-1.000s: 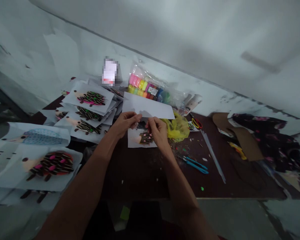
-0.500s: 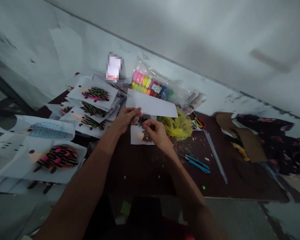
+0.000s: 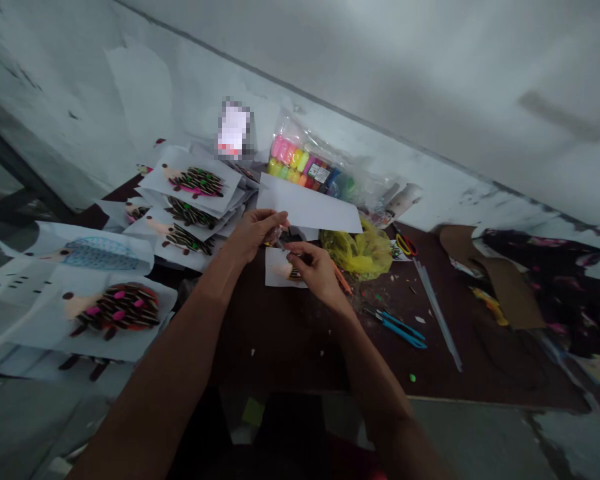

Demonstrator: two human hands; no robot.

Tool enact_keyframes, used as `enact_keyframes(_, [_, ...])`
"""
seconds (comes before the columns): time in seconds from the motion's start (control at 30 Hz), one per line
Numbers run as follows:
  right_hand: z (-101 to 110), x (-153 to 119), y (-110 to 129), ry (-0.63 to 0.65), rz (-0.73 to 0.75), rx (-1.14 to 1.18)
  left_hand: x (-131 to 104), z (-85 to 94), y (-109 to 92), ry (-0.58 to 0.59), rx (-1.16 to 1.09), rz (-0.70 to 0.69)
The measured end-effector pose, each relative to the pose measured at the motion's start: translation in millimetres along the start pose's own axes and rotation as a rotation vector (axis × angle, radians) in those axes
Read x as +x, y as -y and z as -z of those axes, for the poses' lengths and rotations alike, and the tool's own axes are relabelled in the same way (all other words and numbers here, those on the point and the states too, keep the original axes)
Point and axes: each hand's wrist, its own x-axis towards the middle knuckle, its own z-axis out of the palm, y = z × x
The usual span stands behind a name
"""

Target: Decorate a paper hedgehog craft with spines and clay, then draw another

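While hedgehog pictures [image 3: 130, 310] lie heaped to the left of the left hand [image 3: 261, 233], apparently set aside to leave elbow room, that hand's thumb and forefinger draw together; what sits between them, if anything, is too small to tell. Just below, a small hedgehog card [image 3: 283, 272] lies partly hidden by the right hand [image 3: 315, 268], whose fingertips curl inward; from here I cannot tell what they pinch. The hands probably hang so close together for fine control. Beyond them, a white sheet [image 3: 310, 205] stretches before a clear bag of colorful packets [image 3: 293, 163], while a crumpled yellow bag [image 3: 367, 250] rests just beyond the right hand, to its right. Farther right, blue-handled snips [image 3: 403, 330] and clear sticks [image 3: 440, 320] lie seemingly within easy reach. Beneath both hands spreads a dark table [image 3: 275, 340], scraps [image 3: 420, 319] strewn to the right; beyond rises a patchy, pale wall [image 3: 195, 87].
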Motion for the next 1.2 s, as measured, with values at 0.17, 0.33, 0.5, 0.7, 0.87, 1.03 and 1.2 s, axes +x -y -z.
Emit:
enact_keyframes(0.17, [-6,-5,8,0.017,0.009,-0.102,1,-0.1,1,-0.002,-0.037,-0.008])
enact_keyframes(0.33, [-9,-5,13,0.023,0.077,-0.363,1,-0.4,1,-0.014,-0.053,-0.005])
enact_keyframes(0.5, [-10,-5,11,0.035,0.102,-0.332,0,-1.6,-2,-0.027,-0.086,-0.016])
enact_keyframes(0.7, [-14,-5,7,0.055,0.107,-0.372,0,-0.8,-2,-0.036,-0.105,-0.030])
enact_keyframes(0.87, [-19,-4,0,0.075,0.077,-0.432,5,3.9,4,-0.123,0.028,0.050])
enact_keyframes(1.03, [-21,-2,-3,0.059,0.123,-0.527,6,6.2,9,-0.136,0.155,0.046])
enact_keyframes(1.2, [-24,1,-6,0.083,0.129,-0.572,5,5.0,9,-0.123,0.159,0.039])
